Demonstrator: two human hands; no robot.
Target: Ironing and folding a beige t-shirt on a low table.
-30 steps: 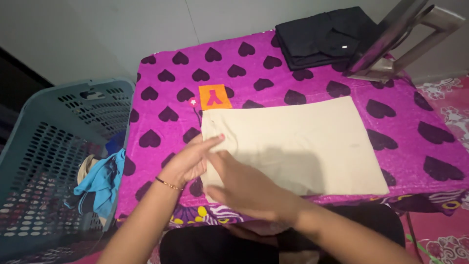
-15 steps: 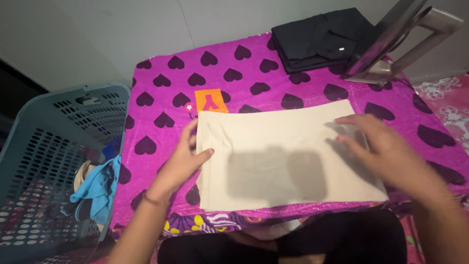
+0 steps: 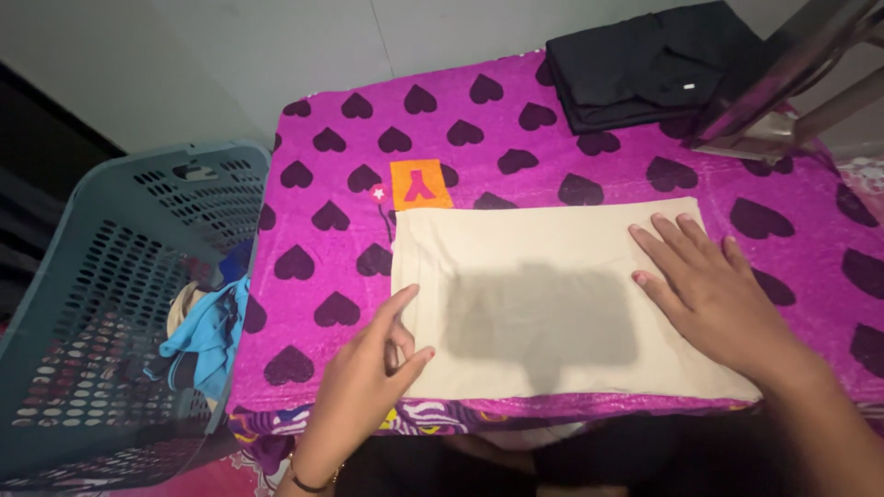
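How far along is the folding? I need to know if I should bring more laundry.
One dark folded pile sits at the table's far corner. In hand: the cream cloth lies in a flat rectangle, right hand pressing it flat, left hand at its near left corner. Left: clothes in the grey basket.

The folded cloth (image 3: 552, 294) is plain cream. Under it, the blanket (image 3: 322, 212) is bright pink-purple with black hearts and one orange patch (image 3: 421, 184). Far right lie folded black clothes (image 3: 645, 64). The basket (image 3: 83, 304) on the left is grey-blue, with a light blue garment (image 3: 207, 336) inside.
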